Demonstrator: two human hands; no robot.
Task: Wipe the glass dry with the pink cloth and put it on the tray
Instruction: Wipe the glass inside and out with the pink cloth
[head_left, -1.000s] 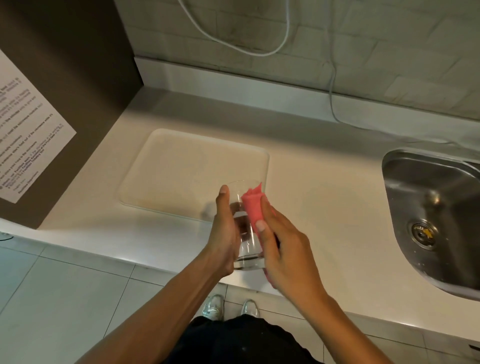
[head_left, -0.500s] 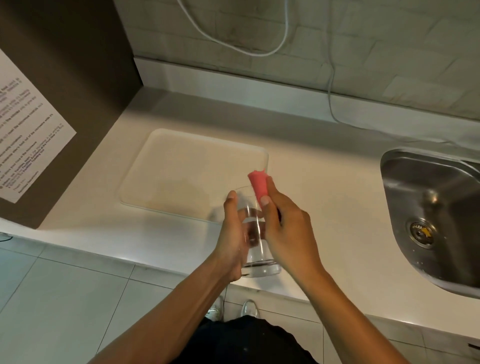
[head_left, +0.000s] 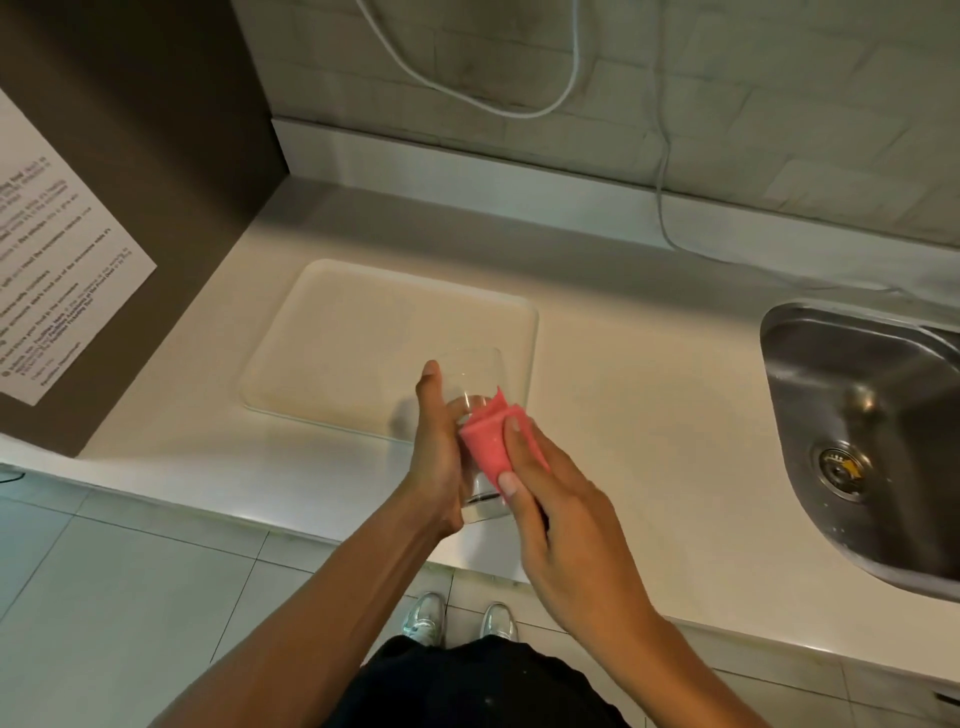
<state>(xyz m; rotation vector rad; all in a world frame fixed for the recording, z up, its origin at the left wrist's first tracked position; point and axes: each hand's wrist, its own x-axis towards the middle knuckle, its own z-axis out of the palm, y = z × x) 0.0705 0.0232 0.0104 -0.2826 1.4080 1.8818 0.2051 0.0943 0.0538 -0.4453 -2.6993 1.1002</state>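
A clear drinking glass (head_left: 475, 379) is held in the air over the counter's front edge, its mouth tilted away from me. My left hand (head_left: 439, 452) grips the glass from the left side. My right hand (head_left: 550, 514) presses a folded pink cloth (head_left: 488, 441) against the glass's right outer wall, thumb and fingers closed on the cloth. A pale, flat tray (head_left: 332, 338) with a raised rim lies on the white counter just beyond the glass, with nothing on it.
A steel sink (head_left: 872, 441) is sunk into the counter at the right. A dark cabinet side with a printed paper sheet (head_left: 57, 280) stands at the left. White cables (head_left: 662, 171) hang down the tiled back wall. Floor tiles and my shoes show below the counter edge.
The pink cloth has come out of the top of the glass and slid down onto its outer right side. The glass has tilted a little further away.
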